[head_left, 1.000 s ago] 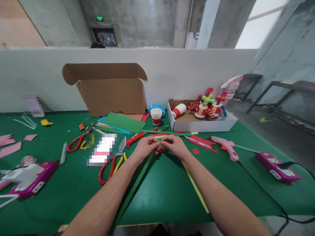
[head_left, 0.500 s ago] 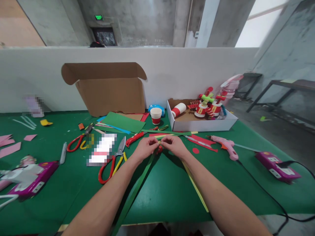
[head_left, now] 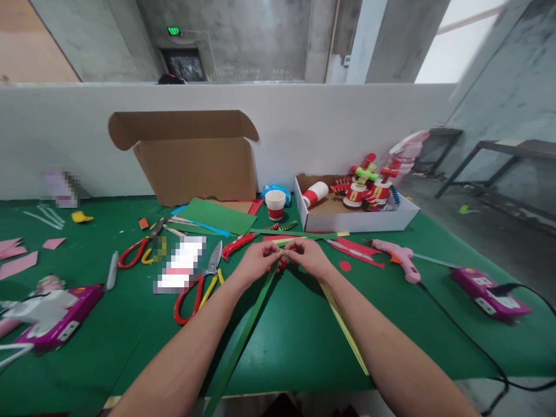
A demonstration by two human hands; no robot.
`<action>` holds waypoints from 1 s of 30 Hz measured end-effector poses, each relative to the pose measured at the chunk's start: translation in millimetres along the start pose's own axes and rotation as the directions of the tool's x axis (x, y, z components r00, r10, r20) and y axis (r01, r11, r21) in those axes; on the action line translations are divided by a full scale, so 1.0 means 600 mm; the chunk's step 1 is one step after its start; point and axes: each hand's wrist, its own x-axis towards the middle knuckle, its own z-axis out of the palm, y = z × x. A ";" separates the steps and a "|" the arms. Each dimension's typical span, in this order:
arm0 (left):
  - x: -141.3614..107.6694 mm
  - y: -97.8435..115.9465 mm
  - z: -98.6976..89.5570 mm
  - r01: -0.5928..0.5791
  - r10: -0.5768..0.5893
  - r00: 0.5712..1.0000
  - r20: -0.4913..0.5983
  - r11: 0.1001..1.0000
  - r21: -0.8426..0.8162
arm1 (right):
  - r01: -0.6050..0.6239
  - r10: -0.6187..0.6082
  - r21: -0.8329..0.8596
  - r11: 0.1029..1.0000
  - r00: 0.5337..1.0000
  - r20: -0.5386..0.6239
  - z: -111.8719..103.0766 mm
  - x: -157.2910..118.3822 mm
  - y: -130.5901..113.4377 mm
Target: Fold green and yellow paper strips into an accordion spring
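My left hand (head_left: 259, 260) and my right hand (head_left: 307, 256) meet fingertip to fingertip over the middle of the table. Both are closed in a pinch where a green paper strip (head_left: 244, 340) and a yellow paper strip (head_left: 342, 322) come together; the exact fold between the fingers is too small to make out. From the pinch the green strip slants down past the near table edge at the left, and the yellow one runs under my right wrist towards the lower right. A small red thing (head_left: 282, 264) shows just below the fingertips, partly hidden.
Scissors (head_left: 200, 286), a red-handled knife (head_left: 237, 247) and pliers (head_left: 141, 249) lie left. Behind stand a paper cup (head_left: 275, 206) and a white box (head_left: 360, 223) of paper-cup crafts. A pink glue gun (head_left: 402, 258) lies right, its cord running to a purple power block (head_left: 490, 294).
The loose lower part of the green strip has swung a little to the right, and its upper end now shows nearer the fingertips. Both hands stay almost in place.
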 end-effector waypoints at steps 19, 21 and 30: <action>-0.002 0.009 0.002 0.048 -0.049 0.998 -0.027 0.999 -0.020 | 0.018 -0.018 -0.022 1.000 1.000 0.009 -0.003 0.002 0.003; -0.001 0.009 0.001 0.043 -0.043 0.999 -0.029 0.999 -0.010 | 0.025 -0.024 -0.031 0.999 1.000 0.008 -0.003 0.002 0.002; 0.003 -0.002 0.001 -0.003 0.003 1.000 0.001 1.000 0.014 | 0.027 -0.027 -0.023 0.999 0.999 0.027 0.000 0.001 0.004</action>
